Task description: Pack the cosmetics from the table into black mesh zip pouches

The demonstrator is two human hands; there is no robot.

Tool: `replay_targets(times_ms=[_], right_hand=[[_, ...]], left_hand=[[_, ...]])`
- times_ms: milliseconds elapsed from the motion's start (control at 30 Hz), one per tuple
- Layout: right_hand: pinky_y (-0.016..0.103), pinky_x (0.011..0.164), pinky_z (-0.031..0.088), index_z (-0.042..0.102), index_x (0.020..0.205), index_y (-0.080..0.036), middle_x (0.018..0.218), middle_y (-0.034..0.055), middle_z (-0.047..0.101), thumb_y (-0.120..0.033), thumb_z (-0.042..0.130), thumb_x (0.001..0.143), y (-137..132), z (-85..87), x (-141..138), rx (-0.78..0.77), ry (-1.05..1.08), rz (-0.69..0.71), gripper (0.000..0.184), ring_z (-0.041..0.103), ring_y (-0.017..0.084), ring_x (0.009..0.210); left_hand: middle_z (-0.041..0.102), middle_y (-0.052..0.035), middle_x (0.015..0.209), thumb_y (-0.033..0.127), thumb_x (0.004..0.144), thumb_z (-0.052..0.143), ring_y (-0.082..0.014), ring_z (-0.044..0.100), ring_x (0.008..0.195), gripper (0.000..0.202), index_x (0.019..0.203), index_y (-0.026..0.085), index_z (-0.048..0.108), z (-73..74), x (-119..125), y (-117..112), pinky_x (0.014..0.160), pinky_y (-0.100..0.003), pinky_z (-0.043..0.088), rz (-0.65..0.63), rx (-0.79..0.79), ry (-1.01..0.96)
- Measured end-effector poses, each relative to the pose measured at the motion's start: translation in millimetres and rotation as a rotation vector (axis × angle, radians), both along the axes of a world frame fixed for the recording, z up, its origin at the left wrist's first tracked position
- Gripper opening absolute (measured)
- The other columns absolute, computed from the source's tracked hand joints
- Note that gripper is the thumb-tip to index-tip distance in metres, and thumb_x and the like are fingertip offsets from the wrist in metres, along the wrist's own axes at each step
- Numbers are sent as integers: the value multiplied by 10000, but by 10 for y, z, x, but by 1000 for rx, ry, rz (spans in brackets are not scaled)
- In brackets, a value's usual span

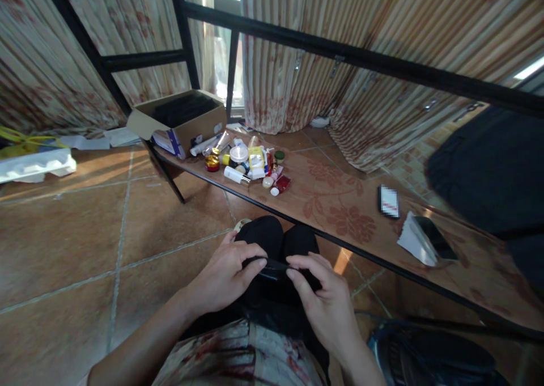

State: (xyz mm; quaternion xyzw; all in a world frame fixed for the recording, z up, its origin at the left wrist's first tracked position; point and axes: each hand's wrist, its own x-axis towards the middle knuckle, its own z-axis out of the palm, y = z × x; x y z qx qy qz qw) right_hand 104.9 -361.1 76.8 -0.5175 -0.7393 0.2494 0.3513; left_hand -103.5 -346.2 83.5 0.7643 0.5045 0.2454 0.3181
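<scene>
Over my lap, both hands pinch the upper edge of a soft, glossy black bag-like thing (275, 266). My left hand (225, 270) has thumb and forefinger closed on its left end. On the right end, the thumb and fingertips of my right hand (325, 295) are pressed together in the same way. A short stretch of the edge shows between the two hands. Its lower part blends into my dark trousers, so its full shape cannot be made out.
A long cloth-covered bench (335, 204) stands before my knees. On it are an open cardboard box (199, 125) with dark contents, a pile of small jars and tubes (255, 162), a small card-like item (388, 200) and a phone (436, 237). A black metal frame (272, 32) crosses behind.
</scene>
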Motion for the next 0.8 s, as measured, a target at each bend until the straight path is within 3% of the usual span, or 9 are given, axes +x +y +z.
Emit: replay_targets(times_ms=[100, 200, 333, 400, 467, 533, 567, 700, 800], right_hand=[[334, 807, 493, 674, 1036, -278, 895, 17, 679, -310, 566, 892, 9, -36, 7, -143, 87, -29, 183, 629, 173, 877], [315, 794, 493, 685, 1019, -267, 922, 19, 678, -328, 578, 883, 17, -53, 13, -203, 126, -55, 183, 630, 165, 866], [302, 797, 496, 698, 970, -255, 927, 17, 697, -328, 606, 866, 24, -48, 15, -122, 168, -148, 157, 643, 170, 884], [289, 770, 499, 701, 939, -246, 912, 17, 702, -312, 612, 861, 27, -34, 5, -35, 167, -225, 135, 648, 173, 882], [285, 740, 498, 700, 914, -234, 883, 22, 702, -288, 608, 861, 25, -9, -16, 73, 149, -300, 119, 650, 174, 848], [287, 720, 494, 693, 897, -225, 853, 26, 694, -250, 600, 862, 14, 17, -47, 186, 127, -341, 102, 645, 171, 802], [287, 714, 491, 687, 893, -225, 844, 26, 690, -225, 598, 861, 3, 25, -64, 232, 113, -344, 95, 640, 169, 786], [282, 720, 485, 663, 929, -221, 838, 18, 679, -103, 604, 834, -80, -11, -124, 406, 66, -202, 163, 629, 157, 800], [285, 746, 484, 649, 949, -187, 840, 28, 674, -20, 602, 802, -153, -79, -176, 473, 52, -47, 227, 621, 148, 818]], left_hand=[[669, 36, 782, 234, 909, 459, -147, 633, 822, 169, 891, 238, 627, -45, 0, 3, 1139, -505, 196, 14, -3, -11], [668, 26, 810, 188, 887, 471, -152, 631, 838, 136, 900, 231, 600, -64, -5, -12, 1133, -518, 199, 44, 23, 5], [643, -50, 1184, 193, 833, 565, -231, 581, 1101, 151, 974, 236, 599, 90, -22, -147, 1125, -540, 196, 192, 257, 7], [661, -46, 1127, 218, 819, 607, -217, 600, 1053, 138, 956, 233, 604, 218, -27, -255, 1056, -435, 346, 163, 357, -55], [689, -11, 928, 215, 835, 595, -162, 638, 877, 89, 921, 235, 607, 310, -10, -348, 834, -288, 479, 44, 256, -129], [691, -10, 911, 256, 858, 572, -147, 640, 823, 156, 1004, 236, 622, 322, 41, -394, 738, -252, 491, -71, 66, -168], [692, -23, 949, 286, 871, 556, -156, 640, 843, 227, 1083, 235, 619, 299, 79, -395, 751, -264, 492, -62, -16, -183], [690, -62, 940, 406, 910, 478, -127, 602, 689, 402, 1225, 173, 573, 128, 242, -273, 619, -245, 472, 201, -357, -462], [657, -39, 759, 420, 893, 501, -95, 533, 581, 367, 1049, 110, 621, 29, 304, -137, 532, -205, 417, 364, -498, -743]])
